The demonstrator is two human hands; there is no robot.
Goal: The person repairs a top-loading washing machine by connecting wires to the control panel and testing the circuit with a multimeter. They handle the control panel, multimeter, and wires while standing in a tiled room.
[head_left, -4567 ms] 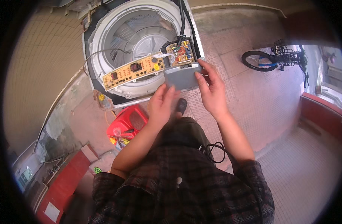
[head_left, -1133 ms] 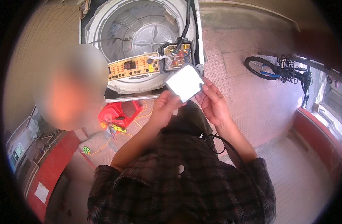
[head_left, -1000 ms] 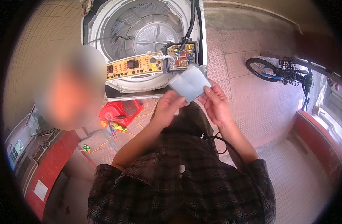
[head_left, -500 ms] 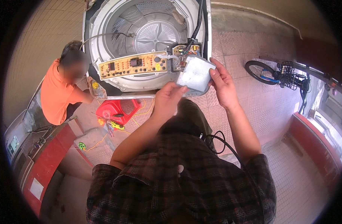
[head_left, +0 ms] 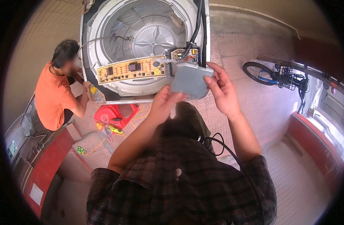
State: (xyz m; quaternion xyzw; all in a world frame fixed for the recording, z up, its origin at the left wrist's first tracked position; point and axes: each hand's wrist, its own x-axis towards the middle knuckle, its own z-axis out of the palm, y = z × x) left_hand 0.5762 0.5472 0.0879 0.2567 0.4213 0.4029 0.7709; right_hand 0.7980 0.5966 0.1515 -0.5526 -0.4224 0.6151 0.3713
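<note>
Between my hands is a flat grey cover (head_left: 188, 80) with rounded corners, at the near right corner of an opened top-loading washing machine (head_left: 88, 37). My left hand (head_left: 165, 104) pinches its lower left edge. My right hand (head_left: 222, 90) grips the right edge, thumb on top. Just beyond the cover, partly hidden by it, sits a dark control box (head_left: 194, 52) with exposed electronic parts. White wires link it to a long yellowish circuit board (head_left: 132, 69) lying across the near side of the tub (head_left: 155, 43).
At the left a person in an orange shirt (head_left: 53, 93) crouches by the machine's corner. A red plastic piece (head_left: 117, 116), hand tools (head_left: 113, 129) and a green reel (head_left: 80, 150) lie on the floor. A bicycle (head_left: 277, 77) stands at the right. A black cable (head_left: 228, 144) hangs beside me.
The cover has tilted and shifted slightly left; its face turned from bright glare to plain grey. Both hands moved with it. The person in orange has moved lower and shifted their arms by the machine.
</note>
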